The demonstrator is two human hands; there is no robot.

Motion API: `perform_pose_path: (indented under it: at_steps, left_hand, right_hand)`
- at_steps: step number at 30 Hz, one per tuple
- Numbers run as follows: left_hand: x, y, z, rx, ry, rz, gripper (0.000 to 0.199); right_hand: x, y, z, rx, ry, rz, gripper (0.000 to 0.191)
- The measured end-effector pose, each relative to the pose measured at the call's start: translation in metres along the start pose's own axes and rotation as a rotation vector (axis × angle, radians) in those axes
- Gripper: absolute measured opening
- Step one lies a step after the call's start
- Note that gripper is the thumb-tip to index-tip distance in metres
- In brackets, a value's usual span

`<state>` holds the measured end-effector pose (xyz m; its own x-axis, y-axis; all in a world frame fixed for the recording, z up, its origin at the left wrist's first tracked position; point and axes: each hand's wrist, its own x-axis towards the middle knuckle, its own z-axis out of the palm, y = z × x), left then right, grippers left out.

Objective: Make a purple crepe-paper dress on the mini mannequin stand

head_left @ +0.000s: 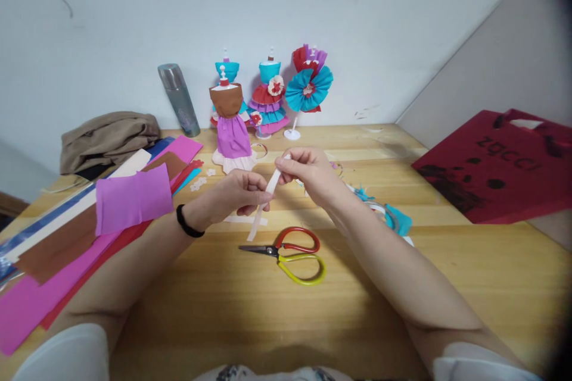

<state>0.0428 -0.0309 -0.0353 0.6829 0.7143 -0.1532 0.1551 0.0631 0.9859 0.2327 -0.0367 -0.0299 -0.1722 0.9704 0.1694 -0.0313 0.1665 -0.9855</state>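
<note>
A narrow white strip (273,184), which looks like paper or tape, is pinched between both hands above the table. My left hand (241,190) grips it around its middle, and the lower end hangs free past the fingers. At the upper end, the fingers of my right hand (308,169) are closed on the same strip. Just below the hands, scissors (270,251) with one red and one yellow handle lie on the wood, blades toward the left. Another pale strip (245,220) rests flat under my left hand.
Small dress forms in crepe paper, one with a purple skirt (233,137), stand near the wall. Left are layered paper sheets (134,199), a brown cloth (107,137) and a flask (179,98). A tape roll (379,208) with blue scraps and a red bag (496,166) are right.
</note>
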Motion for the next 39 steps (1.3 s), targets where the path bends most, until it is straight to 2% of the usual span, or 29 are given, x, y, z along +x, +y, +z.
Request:
perform_pose_path:
  at_steps: [7, 16, 28, 31, 34, 35, 37, 39]
  left_hand:
    - [0.0, 0.006, 0.0, -0.025, -0.013, -0.007, 0.014]
    - [0.0, 0.002, 0.002, -0.058, -0.081, -0.034, 0.019]
    - [0.001, 0.003, -0.001, -0.02, -0.155, -0.037, 0.023]
    - [0.0, 0.003, -0.007, 0.065, -0.202, -0.05, 0.021]
    - [0.002, 0.0, -0.023, 0.281, -0.346, -0.071, 0.018]
    - [0.003, -0.001, -0.029, 0.347, -0.361, -0.069, 0.018]
    - [0.005, -0.002, -0.037, 0.387, -0.25, -0.041, 0.021]
    - [0.008, -0.001, -0.036, 0.299, -0.06, 0.024, 0.028]
  right_hand:
    - [0.002, 0.002, -0.001, 0.021, 0.047, 0.004, 0.034]
    - [0.004, -0.003, -0.009, 0.047, 0.164, -0.038, 0.032]
    - [0.007, -0.006, -0.021, 0.056, 0.226, -0.123, 0.036]
    - [0.007, -0.007, -0.025, 0.068, 0.248, -0.129, 0.038]
    - [0.005, -0.01, -0.028, 0.036, 0.233, -0.123, 0.041]
    - [0.005, -0.011, -0.027, 0.008, 0.212, -0.118, 0.041]
    - [0.002, -0.012, -0.024, -0.057, 0.157, -0.104, 0.041]
    - [0.0, -0.012, -0.017, -0.116, 0.095, -0.087, 0.039]
